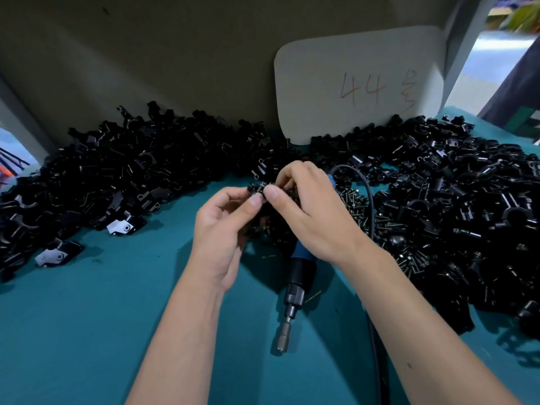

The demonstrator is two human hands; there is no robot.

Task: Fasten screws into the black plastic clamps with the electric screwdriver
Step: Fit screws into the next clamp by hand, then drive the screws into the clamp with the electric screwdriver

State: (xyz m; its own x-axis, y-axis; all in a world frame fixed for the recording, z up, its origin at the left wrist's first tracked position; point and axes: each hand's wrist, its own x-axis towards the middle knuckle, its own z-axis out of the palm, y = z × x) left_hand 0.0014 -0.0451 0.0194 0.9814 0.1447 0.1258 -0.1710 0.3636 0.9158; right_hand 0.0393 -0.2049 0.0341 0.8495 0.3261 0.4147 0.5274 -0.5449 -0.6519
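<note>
A small black plastic clamp (256,189) is held above the teal table (87,331) between both hands. My left hand (225,229) pinches it from below with thumb and fingers. My right hand (306,209) pinches at its right side with thumb and forefinger; whether a screw is under the fingertips is hidden. The electric screwdriver (295,285), blue and black with a metal bit holder pointing toward me, lies on the table under my right wrist. A heap of dark screws (359,209) lies just right of my hands.
Large piles of black clamps spread across the back left (117,176) and the right (455,211) of the table. The screwdriver's black cable (369,200) loops past the screws. A white card marked 44 (359,86) leans on the back wall.
</note>
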